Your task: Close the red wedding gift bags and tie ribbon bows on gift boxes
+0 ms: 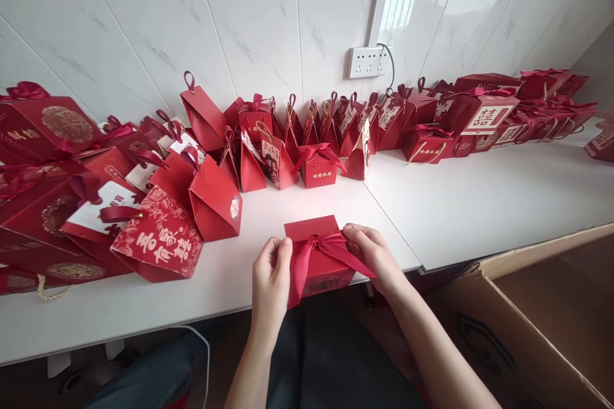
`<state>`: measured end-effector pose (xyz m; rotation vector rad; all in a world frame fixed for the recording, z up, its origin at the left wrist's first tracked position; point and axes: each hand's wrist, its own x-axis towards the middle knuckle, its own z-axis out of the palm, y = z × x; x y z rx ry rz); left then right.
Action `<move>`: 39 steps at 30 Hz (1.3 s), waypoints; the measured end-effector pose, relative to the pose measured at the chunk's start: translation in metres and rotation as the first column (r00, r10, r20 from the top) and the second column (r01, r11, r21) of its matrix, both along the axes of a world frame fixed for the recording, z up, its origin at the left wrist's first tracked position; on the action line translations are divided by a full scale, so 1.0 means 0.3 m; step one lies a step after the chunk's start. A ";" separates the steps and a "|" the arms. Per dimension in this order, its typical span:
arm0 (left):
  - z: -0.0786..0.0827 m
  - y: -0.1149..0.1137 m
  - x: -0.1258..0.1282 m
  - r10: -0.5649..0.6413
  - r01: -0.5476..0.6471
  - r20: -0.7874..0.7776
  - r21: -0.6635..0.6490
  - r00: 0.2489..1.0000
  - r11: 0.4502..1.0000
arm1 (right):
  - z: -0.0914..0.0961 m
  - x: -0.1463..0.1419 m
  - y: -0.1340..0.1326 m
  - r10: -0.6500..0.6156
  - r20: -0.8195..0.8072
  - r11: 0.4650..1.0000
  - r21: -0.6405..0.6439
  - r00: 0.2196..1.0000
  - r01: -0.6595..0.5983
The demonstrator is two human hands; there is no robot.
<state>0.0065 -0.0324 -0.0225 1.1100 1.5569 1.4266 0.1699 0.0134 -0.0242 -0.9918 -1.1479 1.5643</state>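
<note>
A red gift box with a crimson ribbon bow on top is at the front edge of the white table, right before me. My left hand grips its left side, with the thumb up against the box edge. On the opposite side my right hand has its fingers closed at the upper right corner, close to the bow's loop; whether it pinches ribbon too, I cannot tell. The bow's two tails hang down over the box front. Just behind stands a smaller red box with a bow and gold lettering.
Several red gift boxes crowd the left, among them a flowered one. More line the tiled wall, up to a stack at the right. A power socket is on the wall. An open cardboard carton stands at lower right, beside the table.
</note>
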 end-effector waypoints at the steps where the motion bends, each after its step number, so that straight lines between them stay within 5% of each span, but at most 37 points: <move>1: -0.006 0.002 -0.001 -0.003 0.003 0.034 0.004 0.999 1.000 | -0.011 0.004 0.002 -0.005 -0.029 1.000 -0.019 1.000 0.004; 4: -0.008 0.006 -0.008 -0.029 0.029 0.121 0.003 0.992 1.000 | -0.048 0.032 0.013 -0.046 -0.014 0.999 -0.004 0.999 0.046; 8: 0.003 0.003 -0.020 -0.052 0.053 0.235 0.005 0.971 0.999 | -0.081 0.102 0.025 -0.050 -0.037 0.982 0.181 0.998 0.056; 12: 0.014 0.001 -0.027 -0.040 0.036 0.182 0.028 0.983 0.999 | -0.066 0.148 0.013 0.298 0.142 0.855 0.400 0.944 -0.330; 14: 0.025 0.000 -0.025 -0.029 0.023 0.124 0.055 0.992 0.998 | -0.049 0.143 0.003 0.334 0.307 0.797 0.413 0.891 -0.441; 19: 0.062 -0.042 0.025 0.109 -0.053 -0.178 0.294 0.978 0.954 | -0.029 0.093 -0.015 0.129 0.454 0.741 0.547 0.881 -0.390; 21: 0.068 -0.072 0.061 0.219 -0.015 -0.373 0.479 0.902 0.877 | -0.030 0.077 -0.025 -0.024 0.473 0.673 0.659 0.880 -0.336; 24: 0.064 -0.109 0.113 0.425 0.148 -0.582 0.692 0.693 0.707 | -0.030 0.064 -0.045 -0.190 0.396 0.573 0.788 0.899 -0.226; 26: 0.059 -0.121 0.136 0.526 0.237 -0.608 0.757 0.595 0.608 | -0.025 0.060 -0.060 -0.223 0.319 0.534 0.830 0.921 -0.158; 28: 0.059 -0.127 0.148 0.556 0.264 -0.592 0.786 0.583 0.560 | -0.016 0.061 -0.073 -0.225 0.283 0.516 0.846 0.932 -0.132; 39: 0.101 -0.172 0.168 0.525 0.178 -0.542 0.787 0.656 0.590 | 0.029 0.077 -0.104 -0.258 0.245 0.444 0.889 0.935 -0.111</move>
